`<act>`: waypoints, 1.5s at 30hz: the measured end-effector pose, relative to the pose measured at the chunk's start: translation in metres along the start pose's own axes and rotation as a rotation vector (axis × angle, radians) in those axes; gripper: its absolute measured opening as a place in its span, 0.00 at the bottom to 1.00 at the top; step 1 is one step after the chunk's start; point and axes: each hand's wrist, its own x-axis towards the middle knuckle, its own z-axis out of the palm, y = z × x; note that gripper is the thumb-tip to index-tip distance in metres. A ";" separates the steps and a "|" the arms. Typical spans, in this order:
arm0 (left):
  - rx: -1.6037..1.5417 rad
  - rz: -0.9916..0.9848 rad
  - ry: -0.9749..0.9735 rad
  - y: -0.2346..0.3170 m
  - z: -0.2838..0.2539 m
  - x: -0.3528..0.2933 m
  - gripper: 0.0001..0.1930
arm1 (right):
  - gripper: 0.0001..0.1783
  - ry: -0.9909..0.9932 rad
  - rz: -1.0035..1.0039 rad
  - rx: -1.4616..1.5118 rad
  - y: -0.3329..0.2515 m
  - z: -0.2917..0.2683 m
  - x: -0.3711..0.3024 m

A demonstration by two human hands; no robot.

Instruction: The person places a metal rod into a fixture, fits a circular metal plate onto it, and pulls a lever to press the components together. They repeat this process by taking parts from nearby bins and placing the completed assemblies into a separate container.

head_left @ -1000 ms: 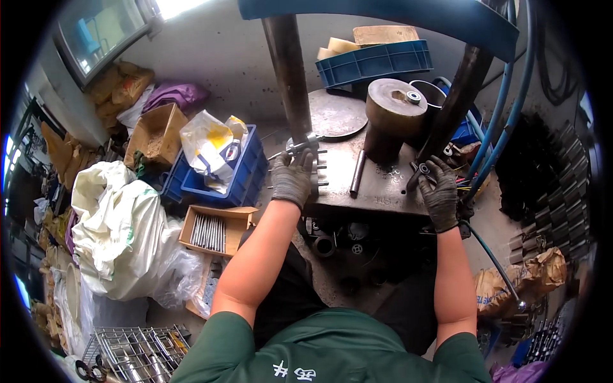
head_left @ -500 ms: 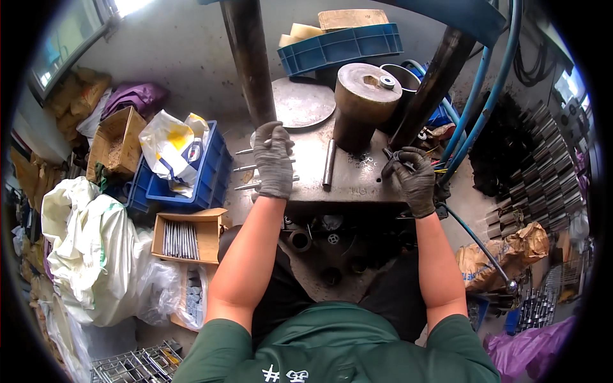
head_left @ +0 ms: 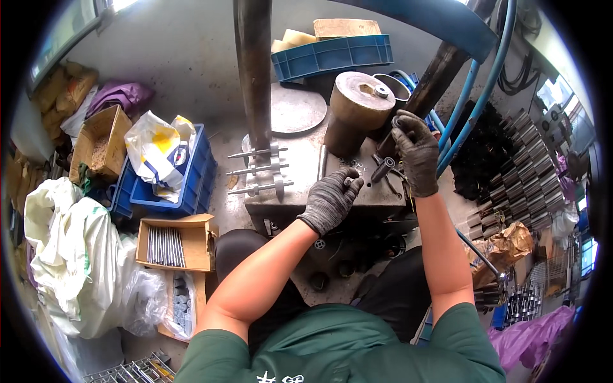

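Observation:
In gloves, my left hand (head_left: 331, 201) is closed over the front of the metal work block (head_left: 300, 199), its fingertips pinched on something small, mostly hidden. Farther right, my right hand (head_left: 416, 153) is raised, thumb and fingers pinching a small dark round part (head_left: 397, 122). Below it lies a short metal tube (head_left: 383, 169) beside a curved dark tool (head_left: 394, 183). Small rings (head_left: 361, 166) are scattered between the hands. At the block's left, several pointed shafts (head_left: 239, 170) lie across an upright metal holder (head_left: 279, 182). A steel rod (head_left: 322, 163) lies right of them.
A thick steel cylinder (head_left: 359, 105) bears a small ring on its top. Dark posts (head_left: 255, 76) and blue hoses (head_left: 476, 115) rise around the block. Left stand a blue crate (head_left: 201, 172) and a carton of rods (head_left: 198, 246). Stacked metal tubes (head_left: 523, 172) line the right.
My left hand has left the shafts and moved right, nearer me, fingers pinched. My right hand has lifted away, uncovering the tube and tool. The whole view has shifted slightly.

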 end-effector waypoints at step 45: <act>-0.719 0.329 0.017 0.081 -0.035 0.186 0.23 | 0.13 -0.368 0.086 0.013 0.010 -0.046 -0.129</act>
